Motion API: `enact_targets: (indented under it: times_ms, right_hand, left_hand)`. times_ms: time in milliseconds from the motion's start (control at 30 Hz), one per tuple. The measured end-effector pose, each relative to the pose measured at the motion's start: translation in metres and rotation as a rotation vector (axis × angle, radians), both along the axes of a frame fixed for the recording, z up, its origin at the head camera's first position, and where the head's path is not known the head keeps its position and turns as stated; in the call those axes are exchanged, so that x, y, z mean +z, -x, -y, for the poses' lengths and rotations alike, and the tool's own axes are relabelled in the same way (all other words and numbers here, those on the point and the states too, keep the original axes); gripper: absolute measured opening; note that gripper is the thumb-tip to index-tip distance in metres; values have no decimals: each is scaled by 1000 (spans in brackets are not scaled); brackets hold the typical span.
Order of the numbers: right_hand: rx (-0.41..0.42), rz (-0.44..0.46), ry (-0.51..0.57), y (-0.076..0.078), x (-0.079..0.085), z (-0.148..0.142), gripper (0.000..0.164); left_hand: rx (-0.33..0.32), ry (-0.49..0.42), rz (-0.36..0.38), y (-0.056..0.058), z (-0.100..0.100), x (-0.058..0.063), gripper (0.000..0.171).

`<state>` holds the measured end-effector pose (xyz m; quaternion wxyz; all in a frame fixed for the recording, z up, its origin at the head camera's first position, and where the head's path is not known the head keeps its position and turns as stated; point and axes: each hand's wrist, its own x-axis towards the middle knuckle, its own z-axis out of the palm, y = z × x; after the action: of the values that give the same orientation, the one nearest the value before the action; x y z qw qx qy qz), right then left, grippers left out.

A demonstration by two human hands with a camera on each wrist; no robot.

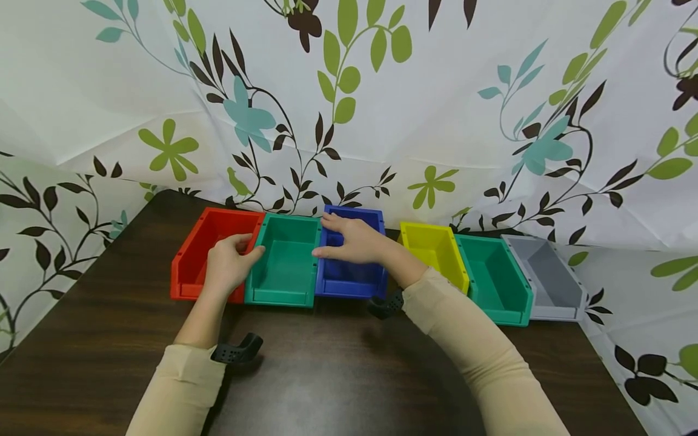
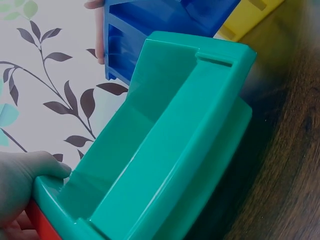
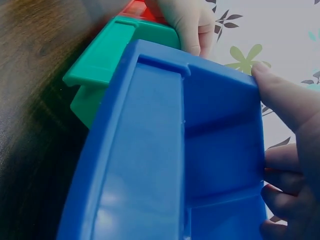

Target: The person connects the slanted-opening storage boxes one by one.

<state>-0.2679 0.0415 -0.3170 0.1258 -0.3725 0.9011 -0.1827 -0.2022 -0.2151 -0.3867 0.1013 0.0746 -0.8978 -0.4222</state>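
Observation:
My left hand (image 1: 226,263) is at the touching walls of the red bin (image 1: 188,266) and the left green bin (image 1: 283,263). In the left wrist view its thumb (image 2: 52,167) lies on the green bin's rim, with the other fingers low on the red side, pinching the wall. Over the blue bin (image 1: 349,284) is my right hand (image 1: 354,242), its thumb reaching to the left rim and the fingers spread toward the back left corner. The right wrist view has that thumb (image 3: 280,95) at the blue rim and the other fingers along its edge.
To the right stand a yellow bin (image 1: 431,245), a second green bin (image 1: 493,278) and a grey bin (image 1: 548,278). A gap separates blue from yellow. The bins line the back of the dark wooden table (image 1: 327,375), before a leaf-patterned cloth (image 1: 425,115).

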Motion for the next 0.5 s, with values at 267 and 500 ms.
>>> enact_targets:
  times_ms: [267,500]
  right_hand:
    - [7,3,-7,1,-2,1,82]
    - [5,24,-8,1,-4,1,82]
  left_hand:
    - [6,1,-16,-1,1,0,50]
    - [0,-4,-5,-1,0,0,50]
